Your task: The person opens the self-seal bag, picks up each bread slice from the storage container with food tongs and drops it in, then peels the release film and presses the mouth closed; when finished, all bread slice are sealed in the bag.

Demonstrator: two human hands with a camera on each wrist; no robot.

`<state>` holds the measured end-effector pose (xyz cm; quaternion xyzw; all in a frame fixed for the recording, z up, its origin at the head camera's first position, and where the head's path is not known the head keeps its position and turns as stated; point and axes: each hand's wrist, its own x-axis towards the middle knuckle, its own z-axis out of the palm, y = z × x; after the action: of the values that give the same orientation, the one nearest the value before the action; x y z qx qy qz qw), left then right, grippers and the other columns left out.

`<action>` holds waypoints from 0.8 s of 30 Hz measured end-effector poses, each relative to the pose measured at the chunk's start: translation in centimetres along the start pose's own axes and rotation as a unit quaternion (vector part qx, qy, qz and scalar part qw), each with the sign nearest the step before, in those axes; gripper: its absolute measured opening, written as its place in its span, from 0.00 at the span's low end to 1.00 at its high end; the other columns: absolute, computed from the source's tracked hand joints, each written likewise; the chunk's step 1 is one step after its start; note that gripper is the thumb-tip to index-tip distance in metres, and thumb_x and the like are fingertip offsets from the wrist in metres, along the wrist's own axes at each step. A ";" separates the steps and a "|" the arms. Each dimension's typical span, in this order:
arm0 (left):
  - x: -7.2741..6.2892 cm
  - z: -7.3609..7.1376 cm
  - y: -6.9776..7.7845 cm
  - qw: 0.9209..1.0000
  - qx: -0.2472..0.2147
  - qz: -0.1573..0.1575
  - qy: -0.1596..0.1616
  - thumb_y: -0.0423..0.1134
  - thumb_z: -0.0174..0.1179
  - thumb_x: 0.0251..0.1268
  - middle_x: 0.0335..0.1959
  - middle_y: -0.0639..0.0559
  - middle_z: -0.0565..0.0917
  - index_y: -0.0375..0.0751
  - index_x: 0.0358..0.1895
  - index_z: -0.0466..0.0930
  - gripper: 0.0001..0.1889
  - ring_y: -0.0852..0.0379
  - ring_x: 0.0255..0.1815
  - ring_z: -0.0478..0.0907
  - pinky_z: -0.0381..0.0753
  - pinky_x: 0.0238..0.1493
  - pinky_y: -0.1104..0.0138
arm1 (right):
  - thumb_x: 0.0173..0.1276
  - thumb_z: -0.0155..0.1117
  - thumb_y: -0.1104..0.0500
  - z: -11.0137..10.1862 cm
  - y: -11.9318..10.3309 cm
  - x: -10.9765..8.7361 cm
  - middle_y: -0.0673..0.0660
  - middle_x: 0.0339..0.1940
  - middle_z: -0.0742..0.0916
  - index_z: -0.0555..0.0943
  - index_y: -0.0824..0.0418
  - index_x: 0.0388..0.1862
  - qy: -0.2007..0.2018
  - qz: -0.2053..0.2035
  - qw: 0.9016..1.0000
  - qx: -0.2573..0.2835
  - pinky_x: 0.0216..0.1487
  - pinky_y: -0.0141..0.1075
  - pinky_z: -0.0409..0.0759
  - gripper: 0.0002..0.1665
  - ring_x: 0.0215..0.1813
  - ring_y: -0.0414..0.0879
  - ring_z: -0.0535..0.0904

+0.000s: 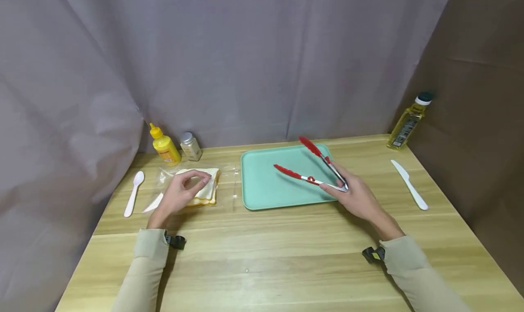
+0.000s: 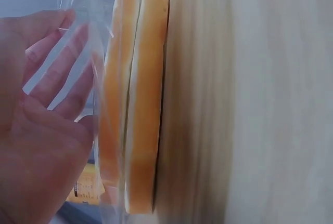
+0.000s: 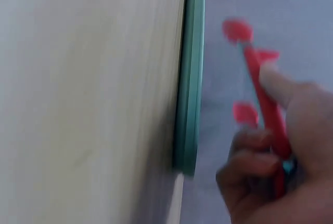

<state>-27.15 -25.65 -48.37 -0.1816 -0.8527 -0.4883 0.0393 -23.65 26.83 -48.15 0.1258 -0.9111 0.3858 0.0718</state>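
Note:
Two slices of bread (image 1: 208,189) lie stacked inside a clear plastic bag (image 1: 227,190) on the left of the table. Over them, my left hand (image 1: 180,191) pinches the film of the bag between thumb and forefinger; the left wrist view shows the fingertips meeting at the film beside the orange-brown crusts (image 2: 144,104). My right hand (image 1: 360,198) grips red-tipped metal tongs (image 1: 287,171) near their hinged end. Their arms are spread apart above a mint-green tray (image 1: 262,203). In the right wrist view the tongs (image 3: 268,104) are blurred, with fingers curled round them.
Behind the bread stand a yellow squeeze bottle (image 1: 165,149) and a small shaker jar (image 1: 191,148). A white spoon (image 1: 134,193) lies far left. On the right are a white knife (image 1: 409,184) and an oil bottle (image 1: 403,129). A grey curtain (image 1: 221,66) borders the table's back.

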 end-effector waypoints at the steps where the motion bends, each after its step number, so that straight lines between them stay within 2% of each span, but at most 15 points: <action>1: -0.1 -0.1 -0.1 1.000 0.003 0.000 0.000 0.45 0.67 0.80 0.58 0.50 0.92 0.48 0.55 0.91 0.10 0.46 0.65 0.85 0.78 0.75 0.44 | 0.76 0.72 0.39 -0.5 0.3 -0.2 0.52 0.33 0.75 0.64 0.50 0.88 0.017 0.009 1.000 -0.009 0.36 0.34 0.67 0.49 0.33 0.43 0.69; 6: -0.1 -0.2 -0.7 1.000 0.012 0.004 -0.001 0.45 0.66 0.80 0.57 0.51 0.92 0.48 0.56 0.91 0.10 0.49 0.64 0.86 0.81 0.74 0.47 | 0.78 0.70 0.41 -3.0 2.4 -1.1 0.56 0.33 0.76 0.63 0.58 0.87 0.090 0.062 0.993 -0.038 0.33 0.37 0.68 0.49 0.31 0.47 0.69; 8: 0.0 -0.2 -0.8 1.000 0.014 0.006 0.000 0.45 0.66 0.80 0.57 0.51 0.93 0.48 0.56 0.91 0.11 0.49 0.64 0.86 0.81 0.74 0.48 | 0.79 0.68 0.40 -3.8 3.3 -1.5 0.57 0.33 0.75 0.64 0.62 0.86 0.105 0.081 0.990 -0.053 0.34 0.38 0.67 0.47 0.32 0.48 0.69; 10: 0.1 -0.1 -0.7 1.000 0.015 0.009 0.003 0.45 0.66 0.80 0.57 0.50 0.93 0.47 0.56 0.91 0.11 0.48 0.63 0.86 0.81 0.73 0.47 | 0.81 0.65 0.38 -4.6 4.1 -1.8 0.57 0.33 0.74 0.70 0.63 0.79 0.110 0.103 0.986 -0.066 0.33 0.39 0.66 0.41 0.33 0.50 0.69; 11: 0.1 -0.1 -0.7 1.000 0.013 0.010 0.005 0.44 0.66 0.80 0.56 0.50 0.93 0.47 0.56 0.91 0.11 0.48 0.63 0.86 0.81 0.73 0.46 | 0.81 0.64 0.38 -4.8 4.5 -1.9 0.58 0.33 0.74 0.71 0.64 0.75 0.110 0.114 0.985 -0.067 0.32 0.40 0.66 0.39 0.33 0.52 0.70; 15: 0.1 0.0 -0.5 1.000 0.015 0.010 0.011 0.44 0.66 0.80 0.57 0.49 0.93 0.47 0.55 0.91 0.11 0.47 0.63 0.86 0.80 0.73 0.44 | 0.83 0.59 0.36 -5.6 5.5 -2.2 0.64 0.41 0.79 0.67 0.68 0.78 0.104 0.160 0.979 -0.066 0.38 0.44 0.72 0.43 0.42 0.60 0.76; 17: 0.0 0.0 -0.4 1.000 0.017 0.007 0.012 0.45 0.67 0.80 0.56 0.49 0.93 0.48 0.55 0.91 0.10 0.47 0.64 0.86 0.79 0.73 0.44 | 0.84 0.57 0.37 -5.8 5.9 -2.2 0.69 0.48 0.81 0.58 0.70 0.85 0.095 0.173 0.979 -0.052 0.45 0.49 0.75 0.50 0.50 0.65 0.78; 19: 0.0 0.0 -0.3 1.000 0.021 0.006 0.012 0.46 0.67 0.79 0.56 0.50 0.93 0.49 0.55 0.91 0.11 0.47 0.64 0.85 0.79 0.73 0.43 | 0.84 0.56 0.37 -5.9 6.1 -2.2 0.74 0.53 0.83 0.52 0.71 0.88 0.084 0.176 0.980 -0.045 0.51 0.56 0.78 0.53 0.56 0.70 0.79; 21: -0.1 0.0 -0.1 1.000 0.025 0.005 0.012 0.47 0.67 0.79 0.56 0.50 0.93 0.50 0.54 0.91 0.10 0.47 0.63 0.85 0.79 0.72 0.43 | 0.85 0.55 0.36 -6.0 6.3 -2.1 0.75 0.50 0.82 0.59 0.70 0.85 0.069 0.173 0.981 -0.048 0.51 0.58 0.78 0.49 0.55 0.71 0.79; 24: 0.0 0.1 0.0 0.999 0.030 0.007 0.012 0.47 0.67 0.79 0.55 0.51 0.93 0.50 0.54 0.91 0.10 0.47 0.62 0.86 0.80 0.71 0.44 | 0.84 0.52 0.33 -6.5 6.4 -1.9 0.75 0.48 0.82 0.67 0.72 0.75 0.030 0.169 0.981 -0.086 0.47 0.60 0.79 0.45 0.53 0.73 0.80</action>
<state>-27.18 -25.54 -48.45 -0.1800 -0.8651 -0.4646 0.0583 -23.46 36.17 -48.48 -0.0487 -0.9464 0.3162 0.0437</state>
